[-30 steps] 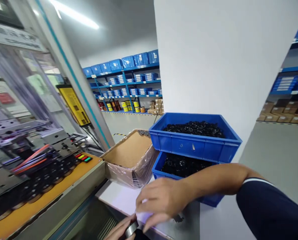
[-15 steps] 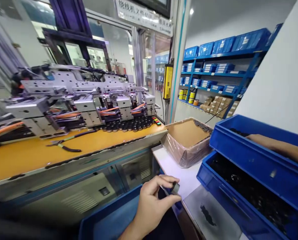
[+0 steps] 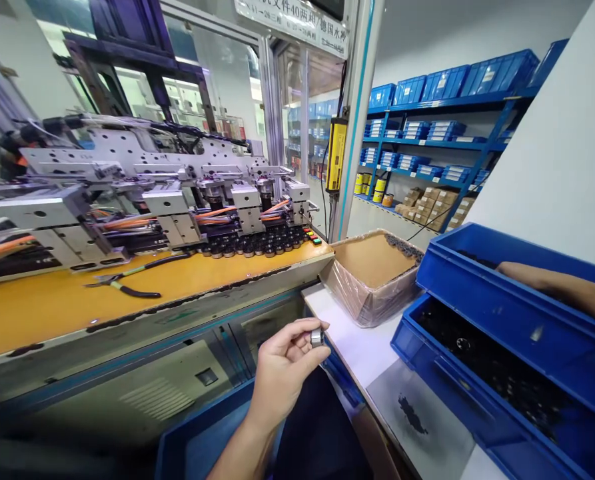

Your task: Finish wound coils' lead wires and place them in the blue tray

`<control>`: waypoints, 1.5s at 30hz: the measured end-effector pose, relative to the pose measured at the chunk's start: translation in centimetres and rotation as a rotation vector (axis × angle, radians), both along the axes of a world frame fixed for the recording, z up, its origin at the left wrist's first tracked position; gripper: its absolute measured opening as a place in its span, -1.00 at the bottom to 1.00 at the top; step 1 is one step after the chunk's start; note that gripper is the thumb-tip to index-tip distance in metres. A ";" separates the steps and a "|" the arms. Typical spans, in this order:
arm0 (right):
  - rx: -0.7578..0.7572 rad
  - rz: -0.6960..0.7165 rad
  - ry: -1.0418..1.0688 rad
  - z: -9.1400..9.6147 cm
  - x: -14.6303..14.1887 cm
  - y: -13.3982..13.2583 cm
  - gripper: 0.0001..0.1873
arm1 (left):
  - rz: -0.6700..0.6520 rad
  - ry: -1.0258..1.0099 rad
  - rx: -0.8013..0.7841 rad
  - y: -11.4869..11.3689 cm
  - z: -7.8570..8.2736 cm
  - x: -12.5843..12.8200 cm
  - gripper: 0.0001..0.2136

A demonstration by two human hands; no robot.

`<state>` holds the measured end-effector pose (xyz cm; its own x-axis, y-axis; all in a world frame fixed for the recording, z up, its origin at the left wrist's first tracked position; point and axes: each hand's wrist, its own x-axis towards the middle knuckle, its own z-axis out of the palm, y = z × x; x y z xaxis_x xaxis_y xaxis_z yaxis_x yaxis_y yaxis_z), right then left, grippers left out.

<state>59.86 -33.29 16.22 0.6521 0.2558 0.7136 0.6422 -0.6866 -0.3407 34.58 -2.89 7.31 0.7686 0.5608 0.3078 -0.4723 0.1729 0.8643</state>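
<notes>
Orange bench top (image 3: 27,307) at the left bears pliers (image 3: 113,279) with splayed handles; a snagging sleeve could drag them over the front edge. Farther right, black-topped round parts (image 3: 250,248) crowd together, so nudging one could shift several. The left hand (image 3: 282,363) pinches a small silvery metal ring (image 3: 316,337) between thumb and fingers, in mid-air above dark cloth (image 3: 317,433); a slack pinch could drop it. Next, a film-wrapped cardboard box (image 3: 362,300) stands on the white table (image 3: 350,340). Rightmost, the upper blue bin (image 3: 477,293) sits offset over the lower blue bin (image 3: 427,360); leaning on its wall could make it slide. The right hand (image 3: 517,272) reaches inside, fingers hidden, its grip impossible to tell.
</notes>
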 end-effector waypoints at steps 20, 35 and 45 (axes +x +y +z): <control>0.087 0.901 -0.223 -7.3 -14.0 8.6 -0.99 | -0.143 0.103 0.279 -5.7 0.1 2.4 -0.70; -0.008 0.910 -0.393 -7.0 -11.7 7.3 -0.86 | -0.179 0.160 0.269 -6.4 -0.9 2.5 -0.59; -0.067 0.857 -0.688 -7.1 -11.5 7.3 -0.78 | -0.193 0.156 0.043 -8.3 -1.8 2.2 -0.69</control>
